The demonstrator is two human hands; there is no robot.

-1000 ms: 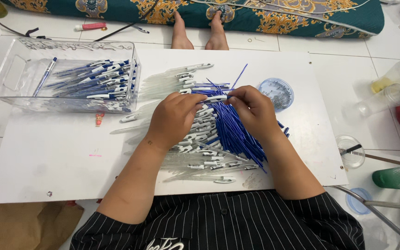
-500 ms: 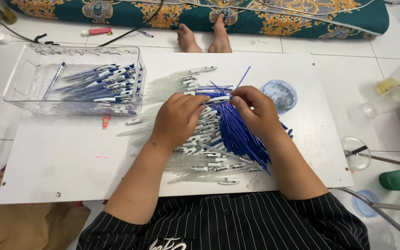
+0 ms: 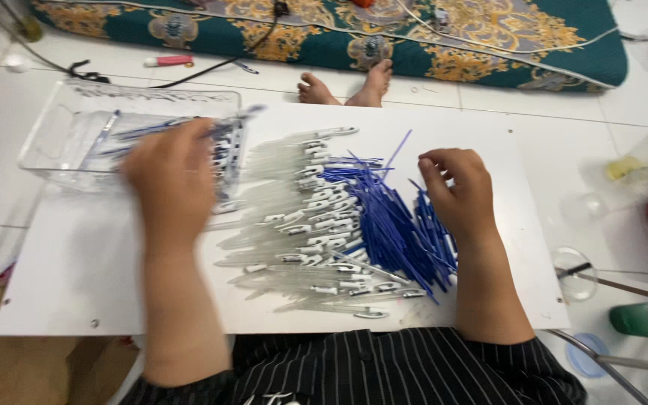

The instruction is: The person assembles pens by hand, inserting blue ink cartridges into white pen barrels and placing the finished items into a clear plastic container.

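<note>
Left hand [image 3: 174, 176] has swung from the pile of pens [image 3: 316, 225] to the clear tray [image 3: 61, 127], its grip blurred, unreadable; right hand [image 3: 455, 191] stays curled, empty, on blue refills [image 3: 391, 225].

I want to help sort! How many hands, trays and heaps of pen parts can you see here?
hands: 2, the left hand and the right hand
clear tray: 1
heap of clear pen barrels: 1
heap of blue refills: 1
Total: 5

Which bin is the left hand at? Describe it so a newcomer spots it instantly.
Start at the white board on the floor. At its far left corner sits a clear plastic tray, under the left hand. It alone is a walled container, holding assembled blue pens; the other pen parts lie loose on the board.
</note>
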